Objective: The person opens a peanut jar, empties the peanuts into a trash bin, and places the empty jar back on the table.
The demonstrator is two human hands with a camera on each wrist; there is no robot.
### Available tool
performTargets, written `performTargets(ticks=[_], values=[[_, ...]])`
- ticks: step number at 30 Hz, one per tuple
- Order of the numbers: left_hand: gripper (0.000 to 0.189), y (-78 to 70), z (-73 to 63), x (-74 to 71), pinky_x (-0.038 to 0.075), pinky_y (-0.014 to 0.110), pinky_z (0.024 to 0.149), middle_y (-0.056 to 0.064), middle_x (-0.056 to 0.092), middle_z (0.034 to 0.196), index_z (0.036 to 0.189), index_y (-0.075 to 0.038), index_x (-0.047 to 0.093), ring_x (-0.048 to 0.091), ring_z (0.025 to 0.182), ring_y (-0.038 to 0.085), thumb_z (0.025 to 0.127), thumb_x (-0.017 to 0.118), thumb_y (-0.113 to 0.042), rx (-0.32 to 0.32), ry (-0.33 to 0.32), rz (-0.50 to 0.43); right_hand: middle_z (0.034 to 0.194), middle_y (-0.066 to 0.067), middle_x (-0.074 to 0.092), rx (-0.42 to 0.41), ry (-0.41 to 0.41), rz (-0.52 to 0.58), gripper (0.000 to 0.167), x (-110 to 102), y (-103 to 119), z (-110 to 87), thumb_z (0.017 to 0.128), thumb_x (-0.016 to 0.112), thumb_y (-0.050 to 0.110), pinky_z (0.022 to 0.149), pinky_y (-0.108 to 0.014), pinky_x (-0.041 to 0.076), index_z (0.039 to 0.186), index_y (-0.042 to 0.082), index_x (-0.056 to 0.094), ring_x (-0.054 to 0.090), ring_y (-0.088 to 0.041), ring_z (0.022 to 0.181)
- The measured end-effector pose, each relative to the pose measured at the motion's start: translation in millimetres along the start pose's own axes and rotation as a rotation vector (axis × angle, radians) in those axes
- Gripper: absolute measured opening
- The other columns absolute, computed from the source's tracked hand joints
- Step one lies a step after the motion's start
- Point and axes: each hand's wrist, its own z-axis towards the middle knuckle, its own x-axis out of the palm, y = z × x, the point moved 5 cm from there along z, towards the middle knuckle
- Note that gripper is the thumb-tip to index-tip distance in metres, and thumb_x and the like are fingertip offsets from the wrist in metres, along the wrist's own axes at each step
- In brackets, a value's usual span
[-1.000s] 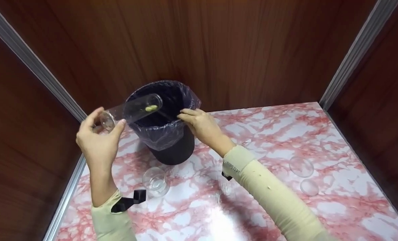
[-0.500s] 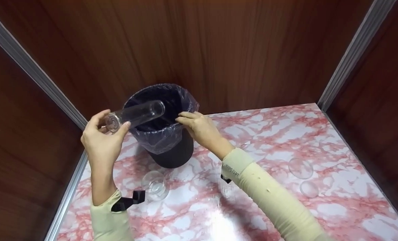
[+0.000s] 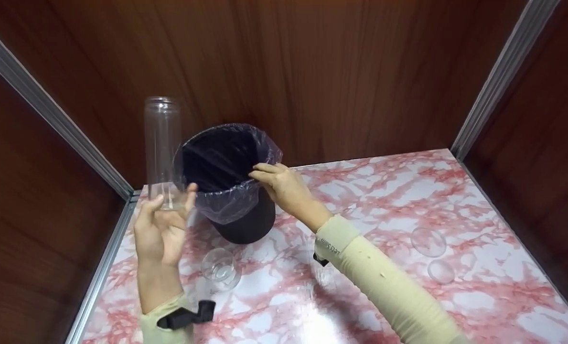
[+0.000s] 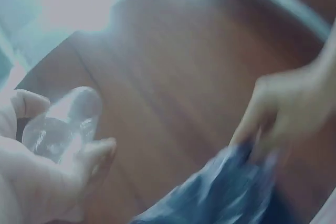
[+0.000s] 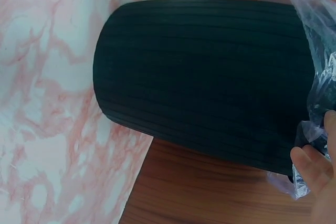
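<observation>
My left hand (image 3: 162,236) holds a tall clear jar (image 3: 162,143) near its base, thumb and fingers around it. The jar stands upright with its threaded mouth up, left of the bin, and nothing shows inside it. In the left wrist view the jar (image 4: 71,121) is partly covered by the fingers. My right hand (image 3: 287,188) pinches the rim of the black trash bin (image 3: 248,227) together with its translucent purple liner (image 3: 231,203). Seen from the right wrist, the fingertips (image 5: 310,163) grip the liner folded over the bin's edge.
A small clear cup (image 3: 218,267) stands on the red-and-white marbled table in front of the bin. Two clear round pieces, a larger disc (image 3: 428,241) and a smaller one (image 3: 441,271), lie at the right. Brown wood-look panels (image 3: 341,71) enclose the back and sides.
Small yellow-green pieces inside the jar have left it. My left hand has turned the jar from tilted over the bin to upright at the left. The right hand keeps hold of the rim.
</observation>
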Motion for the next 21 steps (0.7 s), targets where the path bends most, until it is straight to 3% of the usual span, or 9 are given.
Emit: performTargets(ticks=[2,4,6,8,11,17,21], values=[[0.025,13.2,-6.8,1.0,0.031,0.047,0.111,0.02,0.058,0.114,0.122,0.004,0.048,0.053,0.114,0.045,0.097,0.049,-0.002,-0.125,0.105,-0.056,0.121,-0.008,0.066,0.001,0.001,-0.006,0.03,-1,-1,0.4,0.089,0.067,0.001,0.087,-0.037,0.052,0.117,0.012,0.072,0.063,-0.028,0.1],[0.025,25.5,-14.1,3.2,0.032,0.043,0.11,0.016,0.056,0.12,0.122,0.004,0.052,0.052,0.114,0.039,0.1,0.045,-0.005,-0.151,0.2,0.053,0.12,-0.007,0.066,0.0,0.003,-0.009,0.03,-2,-2,0.9,0.089,0.067,0.001,0.086,-0.036,0.052,0.116,0.012,0.072,0.063,-0.028,0.099],[0.027,36.7,-20.6,4.7,0.039,0.041,0.104,0.014,0.055,0.12,0.124,0.001,0.053,0.053,0.111,0.036,0.097,0.046,-0.002,-0.109,0.263,0.264,0.12,-0.007,0.066,-0.002,0.002,-0.007,0.031,-3,-2,1.2,0.088,0.067,0.0,0.085,-0.036,0.053,0.116,0.012,0.072,0.063,-0.027,0.098],[0.029,46.5,-25.3,5.6,0.046,0.04,0.097,0.018,0.057,0.118,0.121,0.007,0.054,0.057,0.105,0.033,0.093,0.048,0.006,-0.034,0.305,0.474,0.12,-0.006,0.066,0.001,-0.003,-0.009,0.032,-4,-2,1.1,0.087,0.068,-0.001,0.082,-0.035,0.054,0.116,0.013,0.072,0.063,-0.027,0.095],[0.043,61.1,-31.6,3.8,0.051,0.044,0.092,0.026,0.056,0.117,0.125,0.013,0.048,0.06,0.103,0.035,0.082,0.055,0.015,0.025,0.321,0.682,0.12,-0.005,0.066,0.001,-0.012,-0.013,0.034,-4,-3,0.7,0.085,0.068,-0.002,0.081,-0.035,0.054,0.115,0.014,0.072,0.063,-0.026,0.095],[0.063,91.0,-43.6,-7.7,0.048,0.042,0.096,0.03,0.05,0.125,0.137,0.016,0.034,0.055,0.113,0.039,0.081,0.063,0.013,-0.062,0.39,0.792,0.118,-0.006,0.068,-0.013,-0.015,-0.023,0.034,0,-1,0.3,0.084,0.068,-0.004,0.082,-0.034,0.054,0.113,0.012,0.073,0.064,-0.026,0.096],[0.064,105.2,-47.1,-15.9,0.045,0.04,0.101,0.033,0.046,0.129,0.14,0.015,0.034,0.051,0.12,0.039,0.083,0.065,0.013,-0.057,0.422,0.854,0.112,-0.005,0.069,-0.017,-0.012,-0.046,0.03,0,0,0.2,0.085,0.066,-0.002,0.079,-0.035,0.054,0.11,0.013,0.074,0.064,-0.026,0.093]])
